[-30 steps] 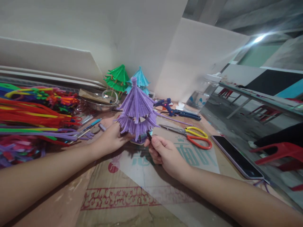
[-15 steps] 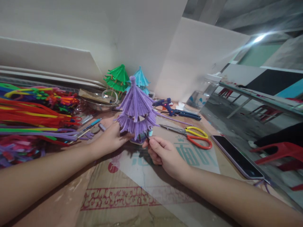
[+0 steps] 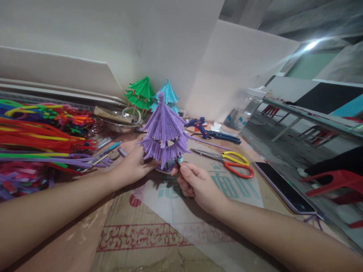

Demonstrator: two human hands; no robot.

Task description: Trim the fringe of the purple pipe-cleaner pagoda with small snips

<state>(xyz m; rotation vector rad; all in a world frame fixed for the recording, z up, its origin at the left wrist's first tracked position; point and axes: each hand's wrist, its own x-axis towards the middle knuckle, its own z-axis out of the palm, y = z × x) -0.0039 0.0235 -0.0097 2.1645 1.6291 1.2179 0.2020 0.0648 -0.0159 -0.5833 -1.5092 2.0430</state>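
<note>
A purple two-tiered pagoda model (image 3: 166,130) made of pipe cleaners stands in front of me on a small base (image 3: 163,169). Its lower left side is gripped by my left hand (image 3: 133,166), whose fingers are largely hidden behind the roof. My right hand (image 3: 194,183) is closed in a pinch on thin black tweezers (image 3: 177,163), mostly covered by the fingers. The tweezers' tips point up and left, close by the lower roof edge; whether they touch it I cannot tell.
Bundles of coloured pipe cleaners (image 3: 42,136) lie on the left. Behind are a bowl (image 3: 117,126), a green pagoda (image 3: 141,92) and a blue one (image 3: 166,92). Rightward are a glue gun (image 3: 200,126), pliers (image 3: 224,136), scissors (image 3: 227,158), a phone (image 3: 283,187) and a plastic jar (image 3: 245,109).
The purple pagoda's top has shifted slightly to the right. The tweezers' tips have turned a little and show more clearly beside the roof edge. Both hands keep nearly the same places.
</note>
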